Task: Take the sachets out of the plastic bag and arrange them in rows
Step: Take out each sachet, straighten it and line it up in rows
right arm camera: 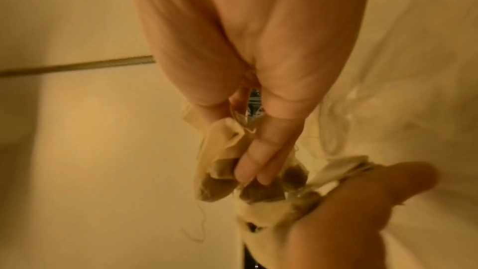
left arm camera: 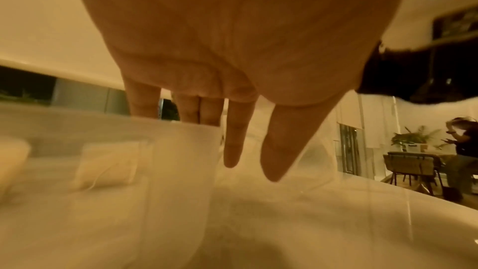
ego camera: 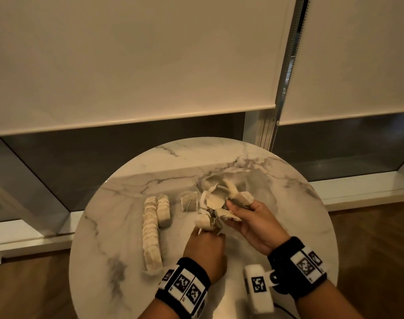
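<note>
Right hand (ego camera: pixel 256 223) clamped on tangled sachets (ego camera: pixel 216 200); left hand (ego camera: pixel 205 247) pinching one. Two rows (ego camera: pixel 153 229) and one loose sachet (ego camera: pixel 189 201) left of both. Bunch count unclear; bag hard to see.

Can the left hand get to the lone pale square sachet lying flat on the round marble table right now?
Probably not straight away: the left hand already grips a sachet from the tangled bunch. The path to the lone pale square sachet looks free, just ahead of it, beside the short row.

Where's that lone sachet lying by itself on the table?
In the head view, the lone sachet lies flat on the marble table, between the short row to its left and the bunch in the hands.
</note>
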`<state>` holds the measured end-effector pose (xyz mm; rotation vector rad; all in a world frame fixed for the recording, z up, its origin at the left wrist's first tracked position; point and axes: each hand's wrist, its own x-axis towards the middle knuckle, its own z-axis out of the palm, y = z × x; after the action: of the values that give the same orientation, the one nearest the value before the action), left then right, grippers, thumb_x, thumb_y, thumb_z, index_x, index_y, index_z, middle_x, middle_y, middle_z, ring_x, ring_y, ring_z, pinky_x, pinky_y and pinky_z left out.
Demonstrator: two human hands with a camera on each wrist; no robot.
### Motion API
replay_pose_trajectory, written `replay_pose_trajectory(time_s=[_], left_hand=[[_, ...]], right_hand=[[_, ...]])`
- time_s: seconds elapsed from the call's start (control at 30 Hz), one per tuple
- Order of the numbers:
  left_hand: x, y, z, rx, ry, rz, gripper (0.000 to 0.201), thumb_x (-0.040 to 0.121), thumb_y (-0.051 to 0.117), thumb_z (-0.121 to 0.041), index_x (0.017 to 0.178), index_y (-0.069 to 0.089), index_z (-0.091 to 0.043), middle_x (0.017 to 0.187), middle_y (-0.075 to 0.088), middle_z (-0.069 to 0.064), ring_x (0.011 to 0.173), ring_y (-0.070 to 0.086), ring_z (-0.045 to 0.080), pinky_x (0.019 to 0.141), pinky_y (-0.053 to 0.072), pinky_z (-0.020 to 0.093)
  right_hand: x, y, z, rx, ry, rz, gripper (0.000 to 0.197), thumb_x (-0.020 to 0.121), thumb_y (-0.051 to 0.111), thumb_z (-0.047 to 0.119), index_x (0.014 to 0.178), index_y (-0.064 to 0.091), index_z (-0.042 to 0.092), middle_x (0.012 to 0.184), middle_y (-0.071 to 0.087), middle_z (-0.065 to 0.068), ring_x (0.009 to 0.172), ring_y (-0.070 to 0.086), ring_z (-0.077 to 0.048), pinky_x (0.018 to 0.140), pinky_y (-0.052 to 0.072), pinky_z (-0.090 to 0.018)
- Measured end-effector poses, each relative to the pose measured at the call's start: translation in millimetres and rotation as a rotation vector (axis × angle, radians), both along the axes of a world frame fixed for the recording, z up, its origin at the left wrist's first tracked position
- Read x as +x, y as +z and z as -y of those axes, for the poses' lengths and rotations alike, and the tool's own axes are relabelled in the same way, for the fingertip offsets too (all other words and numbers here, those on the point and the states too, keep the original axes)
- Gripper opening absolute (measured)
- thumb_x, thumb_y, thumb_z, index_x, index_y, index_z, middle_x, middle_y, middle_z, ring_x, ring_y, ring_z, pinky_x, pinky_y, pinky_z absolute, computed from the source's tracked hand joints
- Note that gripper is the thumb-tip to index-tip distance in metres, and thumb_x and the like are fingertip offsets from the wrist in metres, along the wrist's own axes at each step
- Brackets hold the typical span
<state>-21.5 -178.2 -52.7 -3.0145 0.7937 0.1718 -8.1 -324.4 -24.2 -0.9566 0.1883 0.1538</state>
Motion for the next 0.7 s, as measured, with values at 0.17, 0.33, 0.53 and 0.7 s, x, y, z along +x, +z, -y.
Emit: replay_pose_trajectory(time_s=[0.17,0.33,0.53,0.7], left_hand=[[4,-9,-24,-0.148,0.033,-0.06,0.059,0.095,0.046,-0.008,0.152,0.033,-0.015,0.159,0.03,0.006,0.144,0.03,0.023,0.119,0.021,0.027],[12,-8,-55,-0.227,0.067,-0.073,0.049,0.096,0.041,0.001,0.144,0.044,-0.014,0.16,0.027,0.003,0.15,0.015,0.014,0.114,0.014,0.015],[13,-18,-70,-0.462,0.143,-0.05,0.036,0.09,0.05,-0.002,0.12,0.063,-0.019,0.14,0.054,-0.002,0.144,0.034,0.01,0.108,0.027,0.013],[7,-19,-64,-0.535,0.218,0.001,0.018,0.088,0.06,-0.018,0.105,0.066,-0.022,0.111,0.062,-0.005,0.108,0.057,0.014,0.094,0.042,0.022]], right_hand=[[14,-40,-3,-0.205,-0.014,-0.072,0.011,0.093,0.062,-0.004,0.098,0.071,-0.003,0.091,0.075,-0.016,0.077,0.073,-0.021,0.064,0.06,-0.027],[19,-65,5,-0.431,0.02,-0.062,0.014,0.09,0.068,-0.002,0.103,0.072,-0.004,0.098,0.075,-0.023,0.09,0.074,-0.033,0.075,0.061,-0.037],[19,-76,-2,-0.78,0.071,0.086,0.011,0.086,0.076,0.01,0.086,0.078,0.02,0.082,0.076,-0.004,0.081,0.073,-0.022,0.076,0.059,-0.04],[18,-70,-8,-1.034,0.1,0.262,0.033,0.081,0.078,0.011,0.109,0.077,0.029,0.107,0.074,0.012,0.104,0.066,0.001,0.089,0.049,-0.013]])
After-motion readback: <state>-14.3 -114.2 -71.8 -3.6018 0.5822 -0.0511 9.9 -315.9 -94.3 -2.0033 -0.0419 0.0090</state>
